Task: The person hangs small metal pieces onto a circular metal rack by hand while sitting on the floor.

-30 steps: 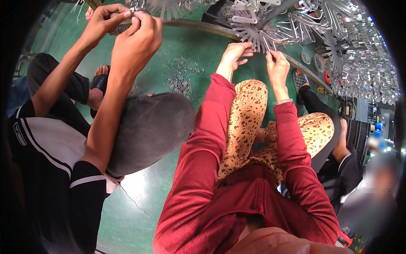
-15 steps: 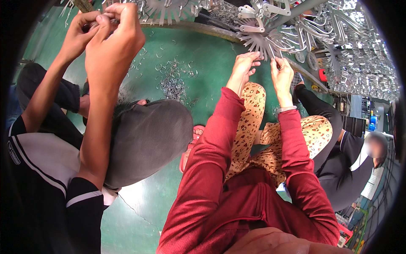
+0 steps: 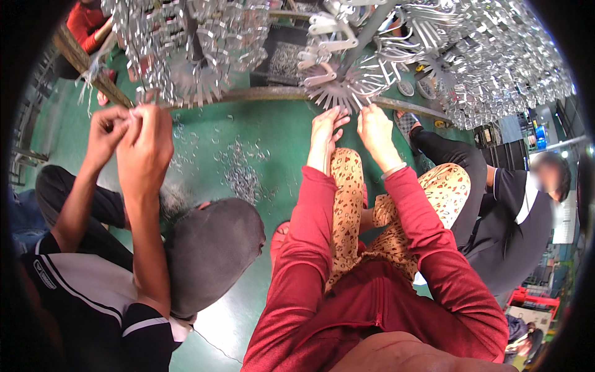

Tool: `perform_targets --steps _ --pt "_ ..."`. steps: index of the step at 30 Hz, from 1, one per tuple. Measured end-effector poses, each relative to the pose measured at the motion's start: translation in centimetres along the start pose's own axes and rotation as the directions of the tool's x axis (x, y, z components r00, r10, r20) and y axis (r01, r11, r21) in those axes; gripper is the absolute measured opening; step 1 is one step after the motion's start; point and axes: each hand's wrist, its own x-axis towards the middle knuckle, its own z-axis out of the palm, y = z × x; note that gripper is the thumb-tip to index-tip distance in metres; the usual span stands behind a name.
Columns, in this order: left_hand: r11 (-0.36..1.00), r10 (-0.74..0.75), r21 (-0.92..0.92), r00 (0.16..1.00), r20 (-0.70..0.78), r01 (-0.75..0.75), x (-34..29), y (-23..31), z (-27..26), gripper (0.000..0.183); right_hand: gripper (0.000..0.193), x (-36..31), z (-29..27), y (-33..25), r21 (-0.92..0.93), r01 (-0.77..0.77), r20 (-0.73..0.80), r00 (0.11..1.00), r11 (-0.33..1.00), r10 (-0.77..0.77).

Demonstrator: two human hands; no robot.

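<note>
Left hand (image 3: pixel 323 131) and right hand (image 3: pixel 376 131) were held at the lower prongs of a fanned metal rack (image 3: pixel 334 95); whether anything was gripped could not be told. Small metal pieces (image 3: pixel 286 61) were contained in a black tray (image 3: pixel 291 34) beyond; two round bowls' (image 3: pixel 427 97) contents could not be distinguished.

Workshop full of metal parts (image 3: pixel 335 93)

And here's the green floor (image 3: pixel 291 144) stretching right across, glossy, a white glare (image 3: pixel 218 321) flaring up near us, a thin crack (image 3: pixel 217 349) running beside it! Far left, a brown post (image 3: pixel 75 51) slants; over right, black crates (image 3: pixel 503 158), and nearer, a red frame (image 3: pixel 538 300)!
</note>
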Motion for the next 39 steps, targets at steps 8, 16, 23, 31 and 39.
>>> perform_targets --steps 8,16,23,31,39 --pt "0.997 0.058 0.052 0.994 -0.094 -0.053 0.8 -0.1 -0.2 0.020 0.014 0.1 -0.3 -0.6 0.129 0.046 0.041 0.998 0.991 -0.052" --pt "0.974 0.140 0.205 0.970 -0.200 -0.099 -0.6 0.5 -0.5 0.037 0.008 1.2 -1.3 -1.6 0.247 0.141 -0.014 0.990 0.959 -0.142" --pt "-0.017 0.904 0.781 0.324 0.279 -0.624 -5.3 2.9 4.7 0.018 0.010 0.5 0.5 -1.7 0.212 0.143 -0.089 0.988 0.967 -0.126" --pt "-0.192 0.796 0.832 0.413 0.443 -0.521 -4.7 7.0 7.4 0.018 0.009 1.1 -2.1 -3.4 0.166 0.123 0.092 0.986 0.978 -0.139" --pt "-0.096 0.762 0.853 0.513 0.395 -0.514 -4.6 7.9 6.7 0.016 0.017 -0.2 -1.8 -2.2 0.247 0.239 0.023 0.967 0.939 -0.252"
